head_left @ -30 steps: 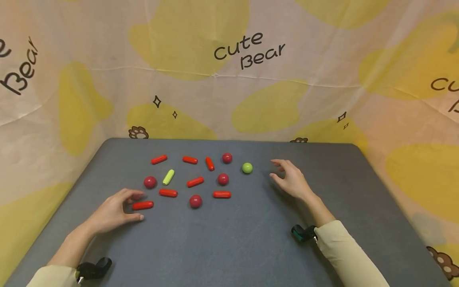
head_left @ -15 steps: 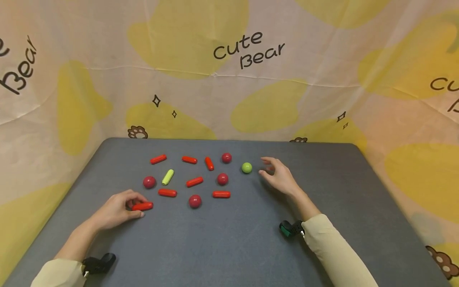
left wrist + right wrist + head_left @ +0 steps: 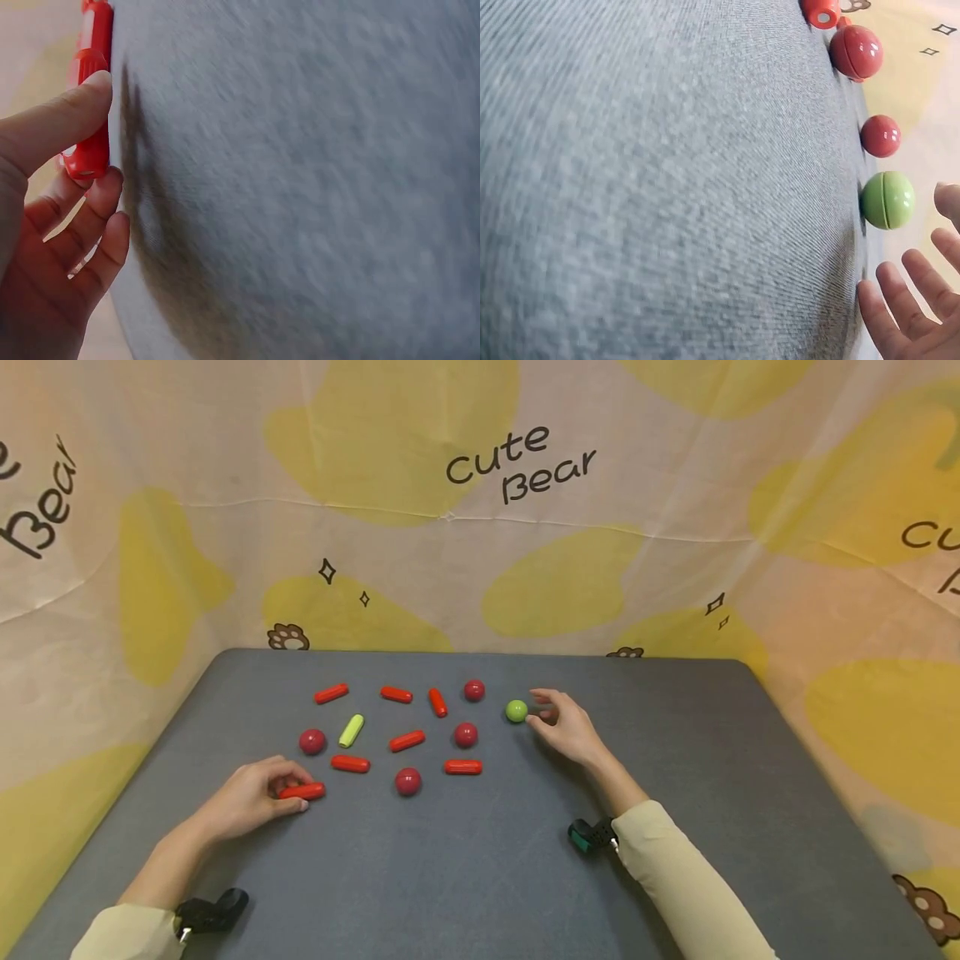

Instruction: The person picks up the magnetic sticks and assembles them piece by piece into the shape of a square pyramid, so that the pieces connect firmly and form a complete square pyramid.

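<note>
My left hand (image 3: pixel 251 793) pinches a short red rod (image 3: pixel 303 791) with rounded ends at the near left of the pieces. In the left wrist view the thumb lies across the ridged rod (image 3: pixel 91 154), and several fingers curl below its end. At the right, my right hand (image 3: pixel 567 728) is beside a glossy green ball (image 3: pixel 516 711), fingers relaxed and bent. A gap shows between the fingers and the green ball (image 3: pixel 887 200) in the right wrist view, where a seam runs round the ball.
Several other red rods (image 3: pixel 350 764) and red balls (image 3: pixel 408 782) lie spread over the grey table (image 3: pixel 450 877). A yellow-green rod (image 3: pixel 351 731) lies near the red ball (image 3: pixel 312 742) on the left. A patterned cloth (image 3: pixel 420 568) hangs behind and at both sides.
My left hand has closed on the near-left red rod and shifted it slightly right. My right hand has moved left, up to the green ball. The other pieces stay put.
</note>
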